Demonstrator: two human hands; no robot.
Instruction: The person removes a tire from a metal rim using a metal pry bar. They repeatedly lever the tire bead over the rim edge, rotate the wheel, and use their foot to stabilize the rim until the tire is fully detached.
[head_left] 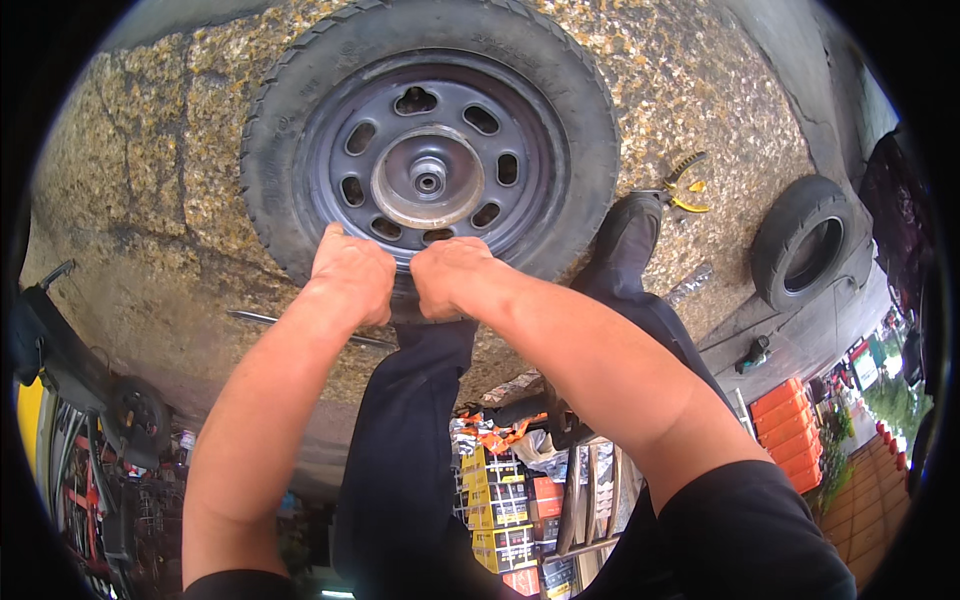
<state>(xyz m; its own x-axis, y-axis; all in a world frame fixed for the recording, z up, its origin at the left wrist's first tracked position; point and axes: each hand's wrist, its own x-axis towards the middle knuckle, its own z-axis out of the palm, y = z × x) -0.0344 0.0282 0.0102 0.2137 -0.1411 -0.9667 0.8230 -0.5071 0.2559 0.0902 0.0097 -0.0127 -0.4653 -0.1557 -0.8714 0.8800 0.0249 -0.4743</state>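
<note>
A wheel lies flat on the ground in front of me, its dark metal rim [330, 150] ringed with oval holes and a round hub [428, 180] in the middle. A worn black tyre [585, 130] sits around the rim. Both fists are at the near side, close together: my left hand [352, 272] is closed on the tyre's near edge, thumb at the rim. My right hand [450, 275] grips the same edge just to the right. The fingertips of both hands are hidden under the knuckles. A dark metal bar [252, 318] lies partly behind my left forearm.
Pliers with yellow handles [688, 206] lie on the speckled ground beyond my shoe [632, 235]. A smaller loose tyre [765, 245] rests at the right. Behind are yellow boxes [500, 500], an orange stack [785, 430] and, at left, a dark scooter [75, 370].
</note>
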